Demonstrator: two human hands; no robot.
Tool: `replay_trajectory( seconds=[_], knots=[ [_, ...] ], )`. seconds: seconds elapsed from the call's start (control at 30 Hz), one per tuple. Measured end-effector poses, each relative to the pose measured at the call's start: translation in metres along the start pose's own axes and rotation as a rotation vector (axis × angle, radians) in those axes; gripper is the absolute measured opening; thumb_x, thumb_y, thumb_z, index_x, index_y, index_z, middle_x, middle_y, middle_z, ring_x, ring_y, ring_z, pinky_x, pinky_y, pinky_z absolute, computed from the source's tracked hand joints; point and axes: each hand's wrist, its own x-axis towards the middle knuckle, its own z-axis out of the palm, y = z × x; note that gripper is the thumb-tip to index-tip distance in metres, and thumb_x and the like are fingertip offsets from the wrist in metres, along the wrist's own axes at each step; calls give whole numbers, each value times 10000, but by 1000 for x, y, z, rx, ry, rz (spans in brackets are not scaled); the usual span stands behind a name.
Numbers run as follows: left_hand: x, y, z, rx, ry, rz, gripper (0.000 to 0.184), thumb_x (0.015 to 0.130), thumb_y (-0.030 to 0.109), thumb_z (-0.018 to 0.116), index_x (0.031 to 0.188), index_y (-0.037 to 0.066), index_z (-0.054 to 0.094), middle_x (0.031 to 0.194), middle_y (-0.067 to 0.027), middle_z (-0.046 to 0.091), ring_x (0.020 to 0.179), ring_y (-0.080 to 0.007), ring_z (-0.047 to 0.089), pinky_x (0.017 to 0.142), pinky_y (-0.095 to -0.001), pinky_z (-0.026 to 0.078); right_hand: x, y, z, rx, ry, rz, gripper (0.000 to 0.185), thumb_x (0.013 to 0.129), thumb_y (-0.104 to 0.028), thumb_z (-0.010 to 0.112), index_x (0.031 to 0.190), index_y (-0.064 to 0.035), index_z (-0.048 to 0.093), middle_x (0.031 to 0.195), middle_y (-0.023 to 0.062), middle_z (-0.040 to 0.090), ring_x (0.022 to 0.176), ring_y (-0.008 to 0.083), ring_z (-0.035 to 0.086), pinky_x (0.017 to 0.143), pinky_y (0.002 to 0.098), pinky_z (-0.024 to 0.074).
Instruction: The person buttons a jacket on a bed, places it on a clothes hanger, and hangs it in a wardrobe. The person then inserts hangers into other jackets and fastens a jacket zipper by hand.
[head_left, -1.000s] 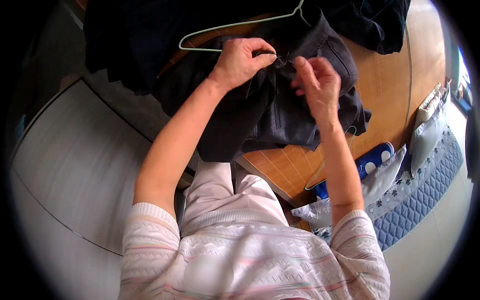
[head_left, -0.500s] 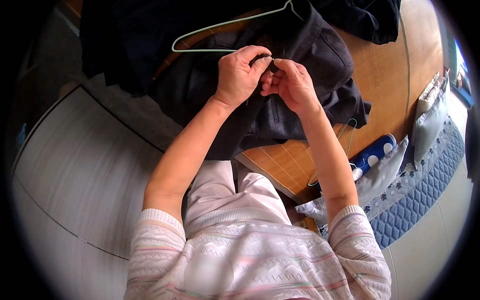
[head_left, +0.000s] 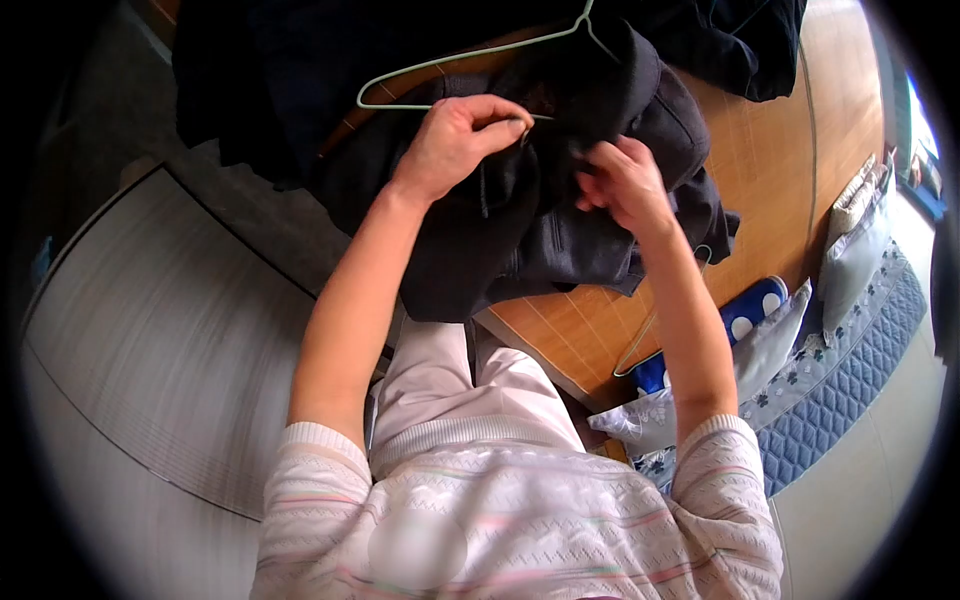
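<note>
A dark grey coat (head_left: 575,245) lies bunched in front of me, with a pale green clothes hanger (head_left: 470,45) in its collar end. My left hand (head_left: 450,145) is closed, thumb and forefinger pinching the edge of the coat near the hanger's lower bar. To the right, my right hand (head_left: 630,185) has its fingers curled against the coat's other front part and looks closed on the cloth. Motion blurs those fingertips. The inside of the coat shows dark between the two hands.
The coat lies on a wooden bed mat (head_left: 760,150). More dark clothes (head_left: 740,45) are at the back. A second hanger (head_left: 640,345), a blue dotted roll (head_left: 755,310) and grey pillows (head_left: 850,260) lie right. A grey panelled surface (head_left: 170,340) stands left.
My hands were together at the coat's edge and are now apart. The right hand has moved right and towards me, the left slightly left. The coat's front has opened between them.
</note>
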Motion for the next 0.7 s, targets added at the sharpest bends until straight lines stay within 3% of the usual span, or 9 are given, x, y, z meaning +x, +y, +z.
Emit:
replay_trajectory(
  seconds=[0.1,0.23,0.3,0.37,0.4,0.43,0.6,0.63,0.7],
  knots=[
    [-25,16,-12,175,-17,48,143,856,128,608,909,6,658,769,5,625,730,-46,548,674,-189,433,-18,-9,-52,-308,130,72,179,819,-155,550,799,15,599,599,67,554,434,142,511,405,250,442],
    [-43,18,-9,254,112,-125,210,854,185,628,773,-8,646,757,-5,632,690,-56,546,614,-239,431,21,-50,-92,-788,394,-467,242,850,-226,545,896,-8,640,697,82,634,512,166,580,482,270,468],
    [-46,5,-2,374,261,-97,215,818,181,652,712,-5,630,733,-33,622,651,-126,565,604,-269,433,47,-86,-48,-962,442,-846,276,860,-264,567,1008,-48,653,735,55,634,575,112,571,519,219,457],
    [-48,-4,0,590,363,26,175,785,164,666,742,-1,630,769,-58,619,678,-177,585,631,-282,447,101,-101,-21,-1156,390,-909,365,815,-340,612,1033,-48,641,881,106,671,721,235,645,647,336,509],
    [-50,-6,1,645,427,53,166,767,161,665,789,1,625,801,-75,614,707,-203,588,653,-292,452,99,-118,15,-1292,464,-555,371,799,-353,615,863,12,640,813,200,635,782,341,615,707,389,486],
    [-52,-7,2,698,493,79,182,749,157,665,836,4,621,832,-92,609,737,-230,592,674,-303,458,111,-120,28,-1373,527,-441,426,762,-377,646,902,25,627,844,208,630,842,365,605,734,406,483],
    [-55,-30,1,770,716,-78,454,678,196,660,1074,1,554,946,-165,585,832,-273,592,745,-334,469,159,-93,5,-1249,673,-549,420,739,-395,674,965,-41,661,857,123,675,776,295,648,715,398,503],
    [-56,-42,-1,728,719,-146,494,669,202,656,1102,-5,539,940,-168,585,825,-266,594,726,-334,476,151,-88,7,-1117,647,-473,441,667,-422,721,866,-31,684,798,138,675,792,310,649,725,411,497],
    [-59,-40,-9,531,652,-352,552,651,202,649,1141,-16,517,930,-157,587,818,-246,596,676,-327,489,129,-79,17,-1054,536,-393,508,722,-445,684,965,-2,640,1036,212,621,994,352,588,848,455,441]
  ],
)
